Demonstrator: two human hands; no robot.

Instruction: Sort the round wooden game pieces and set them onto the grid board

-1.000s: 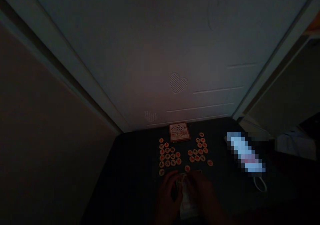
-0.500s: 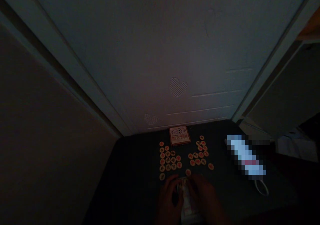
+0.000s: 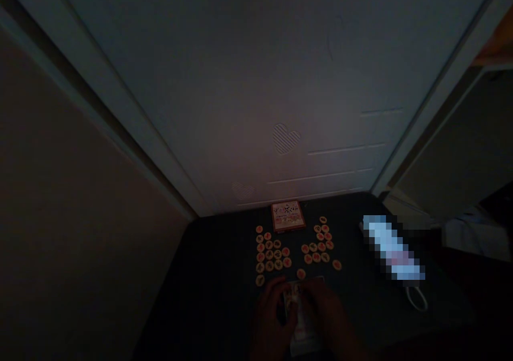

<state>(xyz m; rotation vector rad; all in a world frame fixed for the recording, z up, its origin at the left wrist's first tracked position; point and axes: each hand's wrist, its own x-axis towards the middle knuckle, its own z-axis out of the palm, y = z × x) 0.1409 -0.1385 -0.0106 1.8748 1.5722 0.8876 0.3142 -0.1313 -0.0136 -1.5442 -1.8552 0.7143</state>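
Observation:
Both hands are at the bottom centre of the dim view, around a pale, flat, rectangular item [image 3: 303, 329] with small prints on it. My left hand [image 3: 272, 315] curves round its left side, with fingers and thumb at its upper part. From the right, my right hand [image 3: 326, 310] lies over its upper right edge, fingers bent. Whether it is a card, packet or lid is too dark to tell. Just beyond the fingertips lies one round piece with a red mark [image 3: 301, 274]. Farther off, several round pieces [image 3: 270, 254] form rows on the left, and more [image 3: 316, 257] on the right.
A square box with a printed lid [image 3: 288, 216] stands at the back of the dark table [image 3: 216, 275]. On the right a bright, pixelated device [image 3: 393, 249] has a white loop [image 3: 417, 299]. Behind the table rises a pale panel with embossed hearts [image 3: 286, 138].
The view has shifted very slightly. My hands stay around the pale item, with small changes at the fingers; the round pieces keep their layout.

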